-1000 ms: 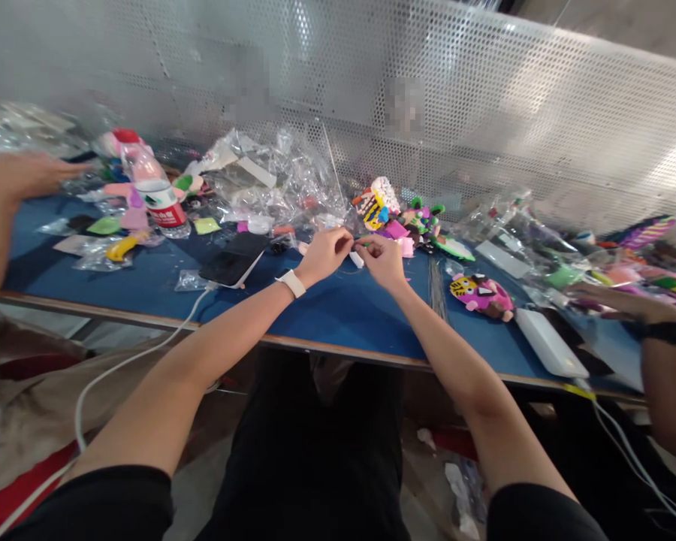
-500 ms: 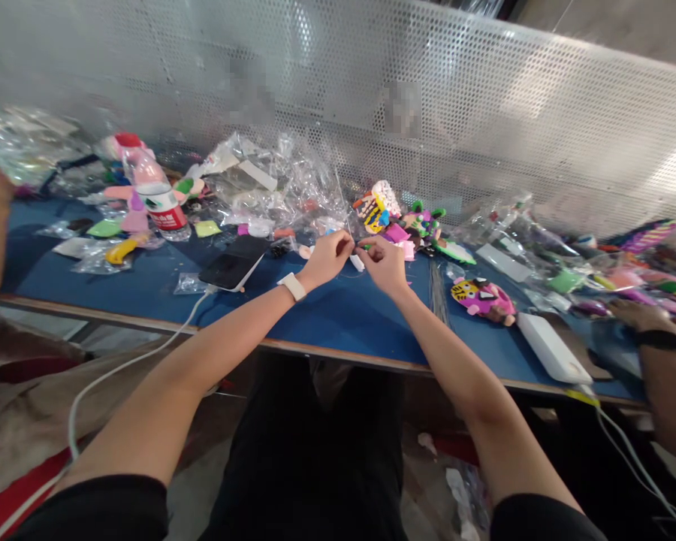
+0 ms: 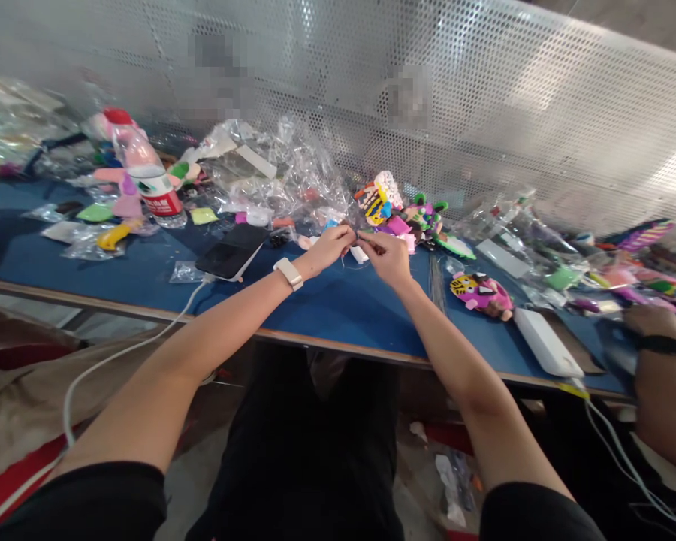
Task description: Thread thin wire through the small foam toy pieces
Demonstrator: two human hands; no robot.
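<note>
My left hand and my right hand meet over the blue table, both with fingers pinched together. Between their fingertips sits a small white piece with a thin dark strand; what each hand grips is too small to make out. A white band is on my left wrist. Just beyond the hands lie colourful foam figures.
A phone on a white cable lies left of my hands, a pink bottle further left. Crumpled clear plastic bags pile up at the back. A pink tiger figure and white power bank lie right. Another person's hand is at far right.
My hands have stayed pinched together at the same spot. The arm of the person on the left has pulled out of view, and the hand on the right has drawn back toward the table edge.
</note>
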